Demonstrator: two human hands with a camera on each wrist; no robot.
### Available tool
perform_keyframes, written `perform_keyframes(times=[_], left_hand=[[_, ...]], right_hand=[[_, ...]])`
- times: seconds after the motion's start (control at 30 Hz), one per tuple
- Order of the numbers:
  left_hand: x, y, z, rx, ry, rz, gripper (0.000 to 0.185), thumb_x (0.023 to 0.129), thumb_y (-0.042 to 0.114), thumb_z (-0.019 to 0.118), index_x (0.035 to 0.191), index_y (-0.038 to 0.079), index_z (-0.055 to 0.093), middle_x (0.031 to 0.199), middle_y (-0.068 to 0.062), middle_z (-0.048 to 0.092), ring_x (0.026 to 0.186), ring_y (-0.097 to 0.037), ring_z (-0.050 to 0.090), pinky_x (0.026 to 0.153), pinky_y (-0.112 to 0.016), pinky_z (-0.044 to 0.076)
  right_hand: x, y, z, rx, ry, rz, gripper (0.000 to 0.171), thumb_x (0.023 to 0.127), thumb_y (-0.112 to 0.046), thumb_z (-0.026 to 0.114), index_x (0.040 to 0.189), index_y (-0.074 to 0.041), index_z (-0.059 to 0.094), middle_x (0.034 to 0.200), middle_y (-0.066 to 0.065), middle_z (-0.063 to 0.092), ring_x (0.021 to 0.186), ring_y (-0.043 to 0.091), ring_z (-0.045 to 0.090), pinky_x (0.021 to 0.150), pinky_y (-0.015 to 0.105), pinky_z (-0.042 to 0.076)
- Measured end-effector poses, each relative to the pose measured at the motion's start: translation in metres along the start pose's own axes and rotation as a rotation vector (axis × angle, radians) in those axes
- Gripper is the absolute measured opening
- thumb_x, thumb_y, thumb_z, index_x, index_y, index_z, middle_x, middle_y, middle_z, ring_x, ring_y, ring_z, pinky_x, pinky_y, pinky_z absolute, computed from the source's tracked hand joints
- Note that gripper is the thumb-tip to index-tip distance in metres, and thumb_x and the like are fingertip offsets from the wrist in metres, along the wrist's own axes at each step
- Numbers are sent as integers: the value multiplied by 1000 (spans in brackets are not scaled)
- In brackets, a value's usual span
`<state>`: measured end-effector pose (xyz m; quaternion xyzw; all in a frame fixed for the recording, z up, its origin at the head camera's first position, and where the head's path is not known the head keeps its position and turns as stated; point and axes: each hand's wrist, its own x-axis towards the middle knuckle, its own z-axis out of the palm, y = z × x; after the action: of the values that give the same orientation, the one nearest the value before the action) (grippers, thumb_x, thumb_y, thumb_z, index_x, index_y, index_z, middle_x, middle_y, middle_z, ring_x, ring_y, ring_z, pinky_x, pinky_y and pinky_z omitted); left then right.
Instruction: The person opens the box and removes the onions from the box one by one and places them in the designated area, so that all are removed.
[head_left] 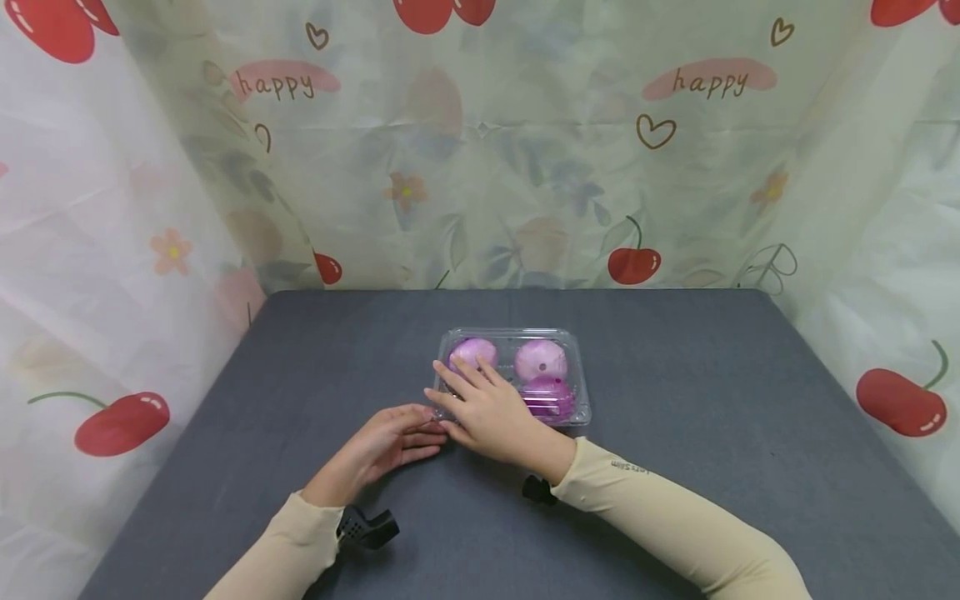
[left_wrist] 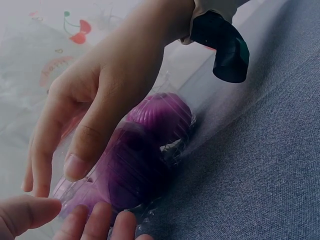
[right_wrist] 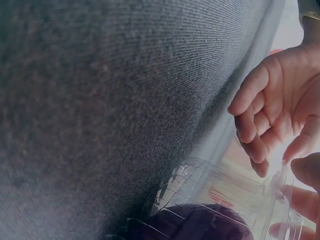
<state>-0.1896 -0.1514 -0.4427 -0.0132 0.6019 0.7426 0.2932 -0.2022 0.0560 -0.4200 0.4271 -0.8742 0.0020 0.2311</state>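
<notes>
Box (head_left: pixel 506 346) of clear plastic, with purple balls (head_left: pixel 542 360) inside, sits just below the middle of the head view. Your right hand (head_left: pixel 495 412) spreads its fingers over the box's left part; your left hand (head_left: pixel 382 442) is at its lower-left corner, thumb apart from fingers.

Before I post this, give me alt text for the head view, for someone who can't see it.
A person's right hand reaches over a clear plastic box of round purple things, with the left hand at the box's near left corner. The box sits on a gray table before a cherry-print curtain.
</notes>
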Motion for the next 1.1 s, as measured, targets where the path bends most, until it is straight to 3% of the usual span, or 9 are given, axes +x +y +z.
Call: perform_keyframes(times=[1.1], left_hand=[[2, -5, 1, -51, 48, 57, 19, 97, 8, 56, 87, 11, 72, 82, 0, 72, 80, -11, 70, 79, -28, 60]], right_hand=[[2, -1, 6, -19, 44, -22, 36, 92, -37, 63, 126, -23, 65, 142, 9, 52, 130, 28, 50, 108, 49, 43]])
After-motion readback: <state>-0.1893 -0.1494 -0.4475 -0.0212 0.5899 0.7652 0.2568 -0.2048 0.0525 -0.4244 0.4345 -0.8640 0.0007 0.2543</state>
